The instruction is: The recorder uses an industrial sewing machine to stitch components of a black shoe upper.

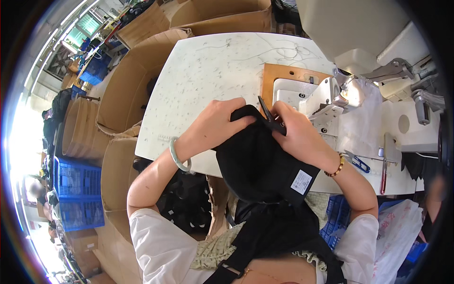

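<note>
Blue plastic crates (pixel 78 179) stand stacked at my far left, and big cardboard boxes (pixel 124 85) fill the space between them and the pale table (pixel 189 75). My left forearm slants up and inward, elbow bent outward, a light-green bangle (pixel 175 157) at the wrist; at its end my left hand (pixel 217 120), back uppermost, pinches the top edge of a black cloth piece (pixel 257 163) between thumb and fingers. That cloth is in front of me, between my two hands and over the table's near edge, its length running from the pinch back toward my chest and a little right, where a white label (pixel 301 182) shows. What counts, I judge, is the narrow gap right of the pinch: a dark pointed tool (pixel 266 110) sits just beside the cloth's raised edge, its tip aimed away from me and slightly left, my right hand (pixel 298 132) nearer to it. Those fingers curl round the tool, wrist angled inward, forearm rising from the lower right; whether they also grip cloth, I cannot tell. Beyond the right hand stands the sewing machine (pixel 357 28), with blue-handled snips (pixel 358 162) lying on the table, nearer me.
</note>
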